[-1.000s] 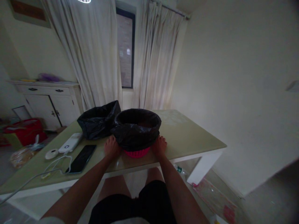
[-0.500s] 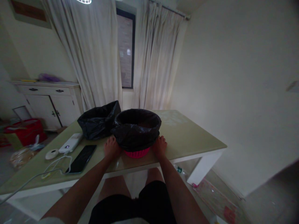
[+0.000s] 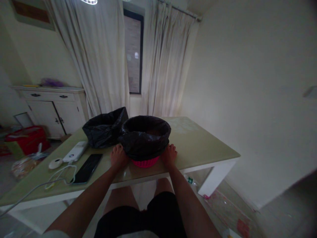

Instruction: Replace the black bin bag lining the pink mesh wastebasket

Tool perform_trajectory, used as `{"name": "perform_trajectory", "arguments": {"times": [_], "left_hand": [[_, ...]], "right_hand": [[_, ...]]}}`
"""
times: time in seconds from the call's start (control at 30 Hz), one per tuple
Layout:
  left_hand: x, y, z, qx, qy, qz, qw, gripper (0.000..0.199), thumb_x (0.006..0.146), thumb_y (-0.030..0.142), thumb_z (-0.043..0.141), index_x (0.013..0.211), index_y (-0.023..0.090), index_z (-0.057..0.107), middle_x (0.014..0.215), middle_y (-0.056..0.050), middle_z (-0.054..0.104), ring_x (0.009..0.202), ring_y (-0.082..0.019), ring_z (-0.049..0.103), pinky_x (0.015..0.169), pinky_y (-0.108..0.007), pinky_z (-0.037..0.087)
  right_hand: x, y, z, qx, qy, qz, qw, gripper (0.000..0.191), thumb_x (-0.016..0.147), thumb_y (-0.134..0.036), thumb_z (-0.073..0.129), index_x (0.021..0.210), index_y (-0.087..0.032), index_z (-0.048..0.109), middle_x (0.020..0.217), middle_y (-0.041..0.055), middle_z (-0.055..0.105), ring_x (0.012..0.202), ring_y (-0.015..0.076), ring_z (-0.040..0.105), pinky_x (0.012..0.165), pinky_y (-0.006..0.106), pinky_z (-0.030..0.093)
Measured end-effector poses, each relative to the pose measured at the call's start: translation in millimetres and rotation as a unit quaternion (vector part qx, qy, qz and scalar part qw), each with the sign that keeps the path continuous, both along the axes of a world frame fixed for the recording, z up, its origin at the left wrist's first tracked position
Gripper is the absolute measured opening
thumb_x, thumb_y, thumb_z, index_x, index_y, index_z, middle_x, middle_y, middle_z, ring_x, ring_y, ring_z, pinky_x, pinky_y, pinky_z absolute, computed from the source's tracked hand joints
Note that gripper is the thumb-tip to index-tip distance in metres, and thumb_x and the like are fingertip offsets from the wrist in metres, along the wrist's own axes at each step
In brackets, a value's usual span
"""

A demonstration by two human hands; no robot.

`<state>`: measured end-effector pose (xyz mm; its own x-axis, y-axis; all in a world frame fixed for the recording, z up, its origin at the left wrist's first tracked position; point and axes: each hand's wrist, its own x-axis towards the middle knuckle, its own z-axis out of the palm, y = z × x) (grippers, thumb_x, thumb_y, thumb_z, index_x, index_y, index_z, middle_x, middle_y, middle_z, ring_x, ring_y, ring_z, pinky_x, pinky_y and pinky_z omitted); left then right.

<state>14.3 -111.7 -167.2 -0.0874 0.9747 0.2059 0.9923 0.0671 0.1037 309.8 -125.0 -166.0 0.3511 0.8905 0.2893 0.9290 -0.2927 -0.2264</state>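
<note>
A pink plastic wastebasket (image 3: pixel 145 162) stands near the table's front edge, its lattice base showing below a black garbage bag (image 3: pixel 145 145). The bag lines the basket and its top is folded down over the outside. My left hand (image 3: pixel 119 156) is against the basket's left side, fingers curled, thumb hidden. On the opposite side, my right hand (image 3: pixel 170 155) holds in the same way, fingers bent beside the bag's lower edge. Just behind my left hand stands a second container covered by a black bag (image 3: pixel 105 132); its own body is hidden.
On the table (image 3: pixel 203 142) at left lie a phone (image 3: pixel 88 168), a white power bank (image 3: pixel 75 152), a round white object (image 3: pixel 55 163) and a cable (image 3: pixel 59 181). A white cabinet (image 3: pixel 52 109) and red bag (image 3: pixel 27 140) are beyond. The wall (image 3: pixel 247 82) is at right.
</note>
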Motion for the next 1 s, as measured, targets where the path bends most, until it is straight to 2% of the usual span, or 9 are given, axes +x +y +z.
{"name": "perform_trajectory", "arguments": {"times": [0.27,0.53,0.67,1.0], "left_hand": [[-0.3,-0.3,-0.5,0.003,-0.003,-0.001,1.000,0.046,0.110,0.029,0.042,0.143,0.013,0.069,0.150,-0.026,0.060,0.138,-0.040,0.056,0.103,-0.048,0.047],[-0.4,-1.0,1.6,-0.004,-0.003,-0.004,1.000,0.047,0.109,0.031,0.044,0.146,0.014,0.066,0.150,-0.025,0.061,0.137,-0.040,0.058,0.105,-0.049,0.047],[-0.4,-1.3,2.2,-0.012,-0.009,-0.003,1.000,0.044,0.108,0.031,0.045,0.141,0.013,0.068,0.144,-0.024,0.064,0.135,-0.040,0.058,0.103,-0.048,0.047],[-1.6,-0.3,1.2,-0.009,0.007,-0.011,1.000,0.048,0.109,0.034,0.045,0.144,0.011,0.067,0.147,-0.025,0.063,0.137,-0.040,0.057,0.106,-0.048,0.046]], "right_hand": [[-0.7,-1.3,0.9,-0.006,0.001,0.002,1.000,0.033,0.111,-0.029,0.051,0.137,-0.014,0.065,0.137,0.0228,0.067,0.132,0.0340,0.064,0.101,0.041,0.047],[-0.3,-0.9,0.9,-0.014,0.004,0.004,1.000,0.036,0.112,-0.028,0.049,0.141,-0.014,0.065,0.138,0.0228,0.067,0.132,0.0345,0.064,0.101,0.041,0.047],[0.8,-0.5,-1.0,-0.011,-0.003,0.009,1.000,0.035,0.111,-0.029,0.053,0.139,-0.015,0.067,0.137,0.0229,0.068,0.133,0.0349,0.063,0.101,0.041,0.046],[0.3,1.8,-0.4,0.003,-0.017,0.020,1.000,0.032,0.111,-0.026,0.052,0.135,-0.012,0.067,0.137,0.0242,0.068,0.132,0.0349,0.061,0.103,0.041,0.044]]}}
